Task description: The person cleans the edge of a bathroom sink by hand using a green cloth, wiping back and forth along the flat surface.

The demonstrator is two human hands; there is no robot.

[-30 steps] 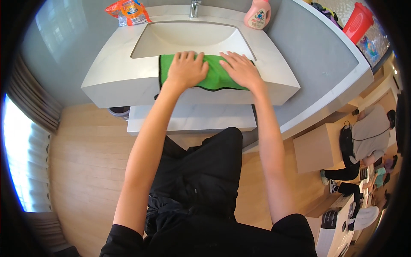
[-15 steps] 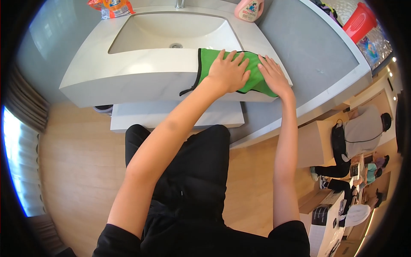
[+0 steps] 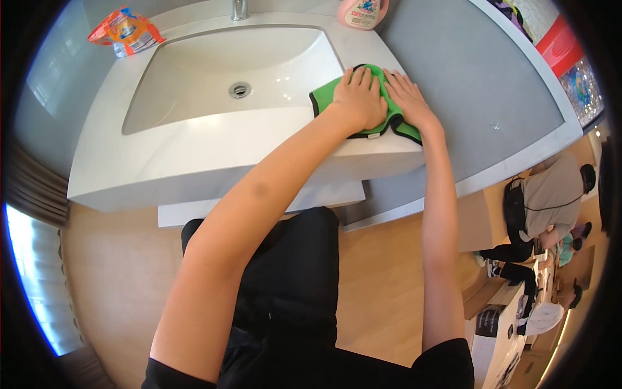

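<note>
A green cloth (image 3: 326,94) with black edging lies on the white countertop (image 3: 259,139), at the right front corner of the sink. My left hand (image 3: 361,102) rests flat on its middle with the fingers stretched forward. Beside it, my right hand (image 3: 409,100) lies open near the cloth's right side, fingers extended toward the back. Neither hand wraps round the cloth. Part of the cloth is hidden under both hands, and its front right edge is rumpled and raised.
The white basin (image 3: 194,71) is left of my hands, with a metal faucet (image 3: 240,9) behind. An orange pouch (image 3: 129,32) stands back left and a pink bottle (image 3: 363,13) back right. A grey panel (image 3: 473,84) borders the counter's right. Several people are farther right.
Both hands now lie farther back on the counter relative to its front edge. The cloth has shifted with them, bunching up and no longer hanging over the front edge. My view has also shifted.
</note>
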